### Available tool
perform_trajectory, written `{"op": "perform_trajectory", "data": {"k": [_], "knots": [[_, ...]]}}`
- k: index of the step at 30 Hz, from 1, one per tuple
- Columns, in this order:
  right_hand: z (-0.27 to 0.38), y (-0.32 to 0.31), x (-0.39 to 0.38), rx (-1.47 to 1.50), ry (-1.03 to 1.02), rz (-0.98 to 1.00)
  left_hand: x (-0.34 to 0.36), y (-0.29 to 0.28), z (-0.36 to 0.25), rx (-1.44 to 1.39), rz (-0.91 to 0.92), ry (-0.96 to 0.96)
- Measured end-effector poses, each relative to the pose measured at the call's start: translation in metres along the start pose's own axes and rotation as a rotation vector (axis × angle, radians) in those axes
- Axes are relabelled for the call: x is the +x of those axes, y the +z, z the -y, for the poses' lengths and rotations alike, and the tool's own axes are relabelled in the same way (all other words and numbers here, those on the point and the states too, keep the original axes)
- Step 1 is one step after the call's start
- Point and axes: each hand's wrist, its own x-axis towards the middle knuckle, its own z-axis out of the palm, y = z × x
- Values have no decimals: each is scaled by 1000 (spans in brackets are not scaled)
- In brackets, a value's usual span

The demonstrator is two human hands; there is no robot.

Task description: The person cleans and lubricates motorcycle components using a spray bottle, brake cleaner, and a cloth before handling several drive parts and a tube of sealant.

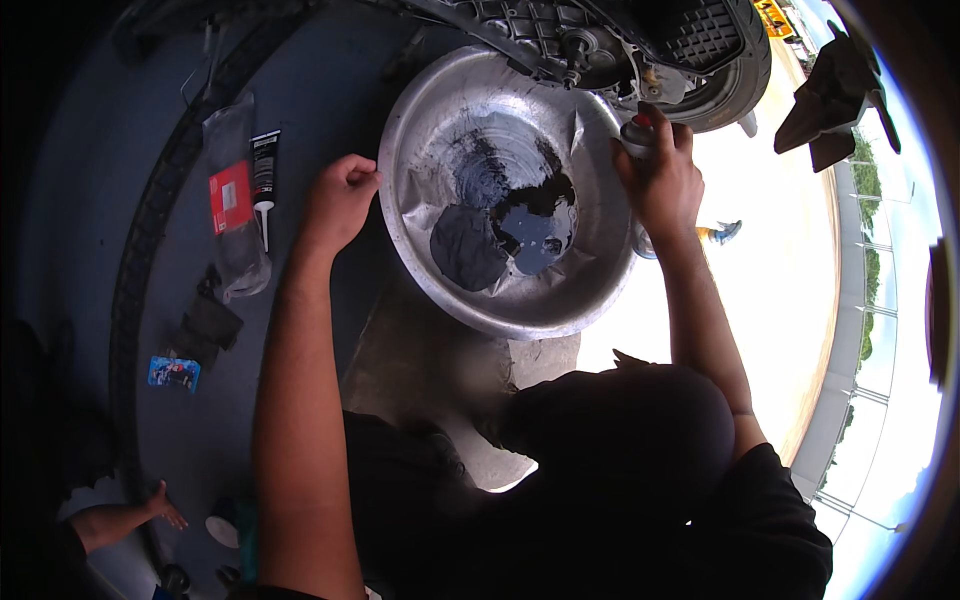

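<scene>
My right hand (655,185) is wrapped round a spray can (635,135) with a red nozzle, beside the right rim of a dented metal basin (403,220), its index finger at the nozzle. My left hand (345,195) has its fingers curled at the basin's left rim; whether they grip the rim or something small I cannot tell. Dark liquid (540,240) and a dark cloth or sheet (465,250) lie in the basin. Above it is the dark underside of a motorbike (555,40), with a wheel (740,80) at the right.
Left of me lie a plastic packet with a red label (230,200), a black tube with white nozzle (264,170), dark scraps (210,330) and a blue card (172,372). Another person's hand (160,510) is at lower left. Someone's shoe (725,232) shows on the bright ground at right.
</scene>
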Motion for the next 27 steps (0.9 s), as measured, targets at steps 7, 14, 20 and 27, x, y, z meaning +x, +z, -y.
{"op": "perform_trajectory", "data": {"k": [7,14,20,27], "knots": [[-8,11,2,80,-56,-81,1,0,0,-8,11,-3],[2,15,5,278,-80,-81,-3,-1,-2,11,-4,-15],[-3,15,2,271,-41,-80,-2,0,-4,26,7,-13],[16,6,4,316,-82,38,0,1,-4,31,-5,-17]]}}
